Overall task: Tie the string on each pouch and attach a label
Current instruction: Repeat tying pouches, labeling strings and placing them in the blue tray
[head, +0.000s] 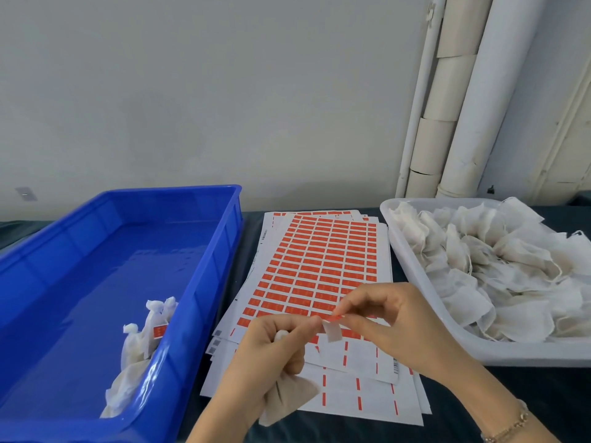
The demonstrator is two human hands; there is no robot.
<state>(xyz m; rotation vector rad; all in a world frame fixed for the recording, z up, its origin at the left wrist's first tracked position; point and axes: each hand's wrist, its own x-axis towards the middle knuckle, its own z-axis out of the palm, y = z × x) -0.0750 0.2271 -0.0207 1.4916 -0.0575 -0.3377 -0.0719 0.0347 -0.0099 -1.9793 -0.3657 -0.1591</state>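
Left hand (pixel 275 350): fingers curled tight round the gathered neck of a beige pouch (pixel 287 401), with thumb and forefinger also pinching one end of a label (pixel 334 319).
Right hand (pixel 393 324): thumb and forefinger pinch the label's other end, and the remaining fingers are loosely bent; a bracelet (pixel 511 426) sits on the wrist.
Pouch: hangs below the left hand, over the near edge of the label sheets (pixel 319 260).
Label: an orange strip held between both hands, with a pale flap dangling under it (whether string is caught in it, I cannot tell).
Label sheets: a fanned stack on the dark counter (pixel 559 394), the lowest rows already stripped.
Blue bin (pixel 204 266): left of the sheets, holding a few tied pouches (pixel 140 340) against its near right wall, one showing an orange tag.
White tray (pixel 527 354): right of the sheets, heaped with loose pouches (pixel 495 266).
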